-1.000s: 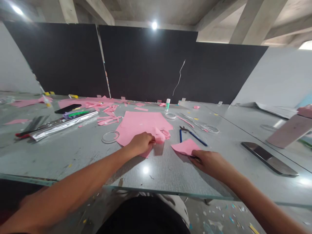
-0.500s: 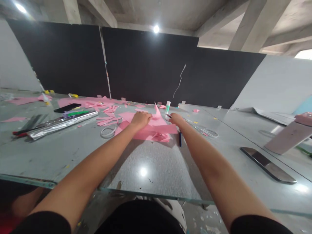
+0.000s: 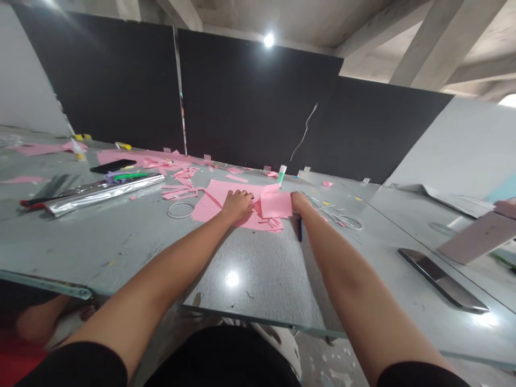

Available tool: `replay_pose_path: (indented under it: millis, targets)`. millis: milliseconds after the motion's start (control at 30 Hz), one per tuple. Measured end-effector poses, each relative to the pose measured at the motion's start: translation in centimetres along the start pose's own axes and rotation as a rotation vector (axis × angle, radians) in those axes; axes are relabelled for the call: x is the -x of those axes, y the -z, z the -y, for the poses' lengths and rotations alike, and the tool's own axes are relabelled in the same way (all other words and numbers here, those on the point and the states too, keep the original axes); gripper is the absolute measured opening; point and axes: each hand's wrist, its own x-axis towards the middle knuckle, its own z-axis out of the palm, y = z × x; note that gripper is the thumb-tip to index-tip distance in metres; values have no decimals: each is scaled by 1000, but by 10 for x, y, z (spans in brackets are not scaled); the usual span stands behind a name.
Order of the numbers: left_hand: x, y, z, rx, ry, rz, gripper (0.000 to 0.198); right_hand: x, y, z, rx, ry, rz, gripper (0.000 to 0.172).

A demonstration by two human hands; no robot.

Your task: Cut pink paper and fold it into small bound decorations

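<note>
My left hand (image 3: 238, 206) bends its fingers onto a pink sheet of paper (image 3: 215, 193) in the middle of the table, gripping it near a fold. A squarish pink flap (image 3: 276, 205) of paper stands up between my two hands. My right hand (image 3: 297, 202) is closed at the flap's right edge; its fingertips are hidden, and what they hold cannot be made out. Just below it lies a thin dark blue stick-like object (image 3: 300, 229). A glue stick (image 3: 281, 173) with a white cap and green label stands behind the paper.
Pink paper strips (image 3: 179, 192) and a wire coil (image 3: 180, 209) lie left, beside a silver foil roll (image 3: 107, 194) and a black phone (image 3: 113, 166). Loose wires (image 3: 342, 217) are to the right, then a dark shiny slab (image 3: 443, 279) and a pale pink bottle (image 3: 479, 236).
The pink paper's upright point has come down, and a squarish flap now faces me. The dark tip seen at my right hand is hidden now. My view has shifted slightly.
</note>
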Motion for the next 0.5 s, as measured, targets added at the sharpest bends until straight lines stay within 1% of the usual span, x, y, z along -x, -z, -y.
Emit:
replay_pose_path:
  millis: [67,167,200,267,300,367,400,467,500]
  targets:
    - [-1,-2,-2,17,14,22,35,-3,6,2,-55,-11,-35,36]
    - [-2,-5,-4,73,-8,108,46,-4,19,14,-127,13,-122,39]
    - [-3,-6,-5,88,-16,133,48,-3,24,21,-150,32,-167,39]
    - [-3,-6,-6,101,-40,172,48,0,31,40,-235,100,-338,40]
    - [-3,-7,-6,102,-51,177,47,3,34,51,-252,159,-367,39]
    - [-3,-7,-8,100,-77,149,48,7,34,75,-244,251,-375,38]
    - [-3,-8,-10,94,-82,125,50,10,33,87,-224,303,-357,38]
    - [-3,-9,-14,69,-80,98,49,13,26,111,-152,373,-297,37]
    - [-4,-10,-16,58,-76,110,46,14,22,122,-101,411,-228,37]
